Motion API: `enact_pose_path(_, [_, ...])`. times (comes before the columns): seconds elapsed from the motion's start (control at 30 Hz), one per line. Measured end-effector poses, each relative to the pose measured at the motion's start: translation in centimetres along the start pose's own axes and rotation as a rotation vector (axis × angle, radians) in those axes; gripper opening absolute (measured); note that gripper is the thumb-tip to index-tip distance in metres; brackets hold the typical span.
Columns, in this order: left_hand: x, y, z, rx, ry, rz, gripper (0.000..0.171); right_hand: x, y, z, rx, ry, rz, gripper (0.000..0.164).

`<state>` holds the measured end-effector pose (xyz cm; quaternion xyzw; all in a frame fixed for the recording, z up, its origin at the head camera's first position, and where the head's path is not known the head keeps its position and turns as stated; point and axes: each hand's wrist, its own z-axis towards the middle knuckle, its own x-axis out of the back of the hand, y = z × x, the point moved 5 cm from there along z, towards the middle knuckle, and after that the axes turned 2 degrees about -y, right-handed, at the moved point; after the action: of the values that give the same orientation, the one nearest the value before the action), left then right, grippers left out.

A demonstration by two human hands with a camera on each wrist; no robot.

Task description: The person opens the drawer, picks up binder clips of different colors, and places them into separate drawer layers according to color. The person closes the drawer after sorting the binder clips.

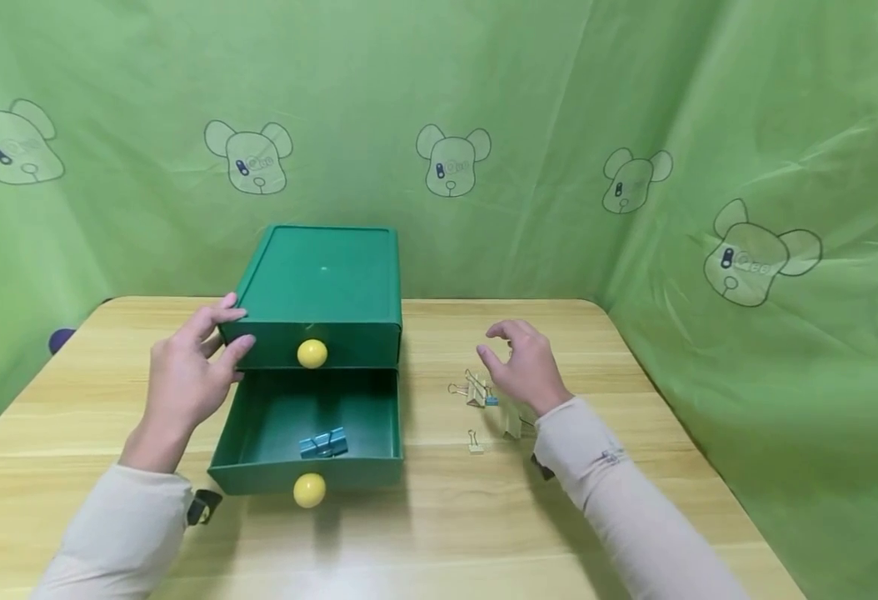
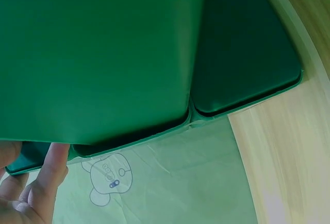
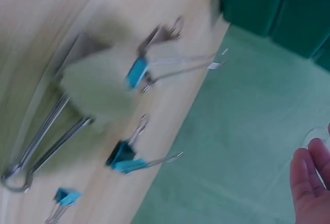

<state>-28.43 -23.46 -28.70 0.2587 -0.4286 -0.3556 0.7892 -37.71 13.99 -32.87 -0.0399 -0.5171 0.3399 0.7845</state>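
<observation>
Left hand (image 1: 187,367): I am gripping the drawer cabinet (image 1: 326,271).
Right hand (image 1: 526,364): hovering released (empty) near binder clips (image 1: 476,393) on the table (image 1: 454,533).
Blue binder clip (image 1: 322,443): resting inside the lower drawer (image 1: 364,473).

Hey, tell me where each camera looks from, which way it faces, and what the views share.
Head: worn on the head, facing forward and down at the green drawer unit, binder clips and tabletop; left hand, right hand and both sleeves show.
Left wrist: worn there, facing the green drawer unit close up; part of the left hand shows lower left.
Right wrist: worn there, facing the binder clips; part of the right hand shows lower right.
Shared: head and right wrist share binder clips; all three show the green drawer unit.
</observation>
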Motion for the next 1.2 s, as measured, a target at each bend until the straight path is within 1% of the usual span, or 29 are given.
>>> enact_pose_path(0.27, [0.2, -0.2, -0.2, 0.013, -0.001, 0.003, 0.032, -1.2, 4.8, 0.5, -0.208, -0.180, 0.000, 0.041])
enact_pose_path(0.4, [0.2, -0.2, -0.2, 0.012, 0.000, 0.003, 0.032, -1.9, 6.9, 0.2, -0.277, -0.275, 0.002, 0.051])
enact_pose_path(0.53, [0.1, -0.2, -0.1, 0.006, 0.003, 0.006, 0.032, -2.5, 8.5, -0.2, -0.329, -0.358, -0.019, 0.061])
enact_pose_path(0.67, [0.1, -0.2, 0.0, -0.004, 0.012, 0.006, 0.032, -3.2, 9.5, -0.4, -0.348, -0.416, -0.040, 0.069])
enact_pose_path(0.8, [-0.1, -0.3, 0.0, -0.012, 0.009, 0.007, 0.031, -3.8, 10.1, -0.9, -0.337, -0.470, -0.062, 0.074])
enact_pose_path(0.93, [-0.2, -0.3, 0.0, -0.014, 0.008, 0.011, 0.031, -4.3, 10.6, -1.3, -0.323, -0.517, -0.052, 0.078])
enact_pose_path(1.1, [-0.2, -0.3, 0.0, -0.017, 0.012, 0.004, 0.031, -4.9, 11.2, -1.6, -0.310, -0.583, -0.053, 0.075])
enact_pose_path(1.2, [-0.1, -0.4, 0.1, -0.020, 0.013, 0.006, 0.031, -5.2, 11.6, -1.7, -0.286, -0.590, -0.086, 0.069])
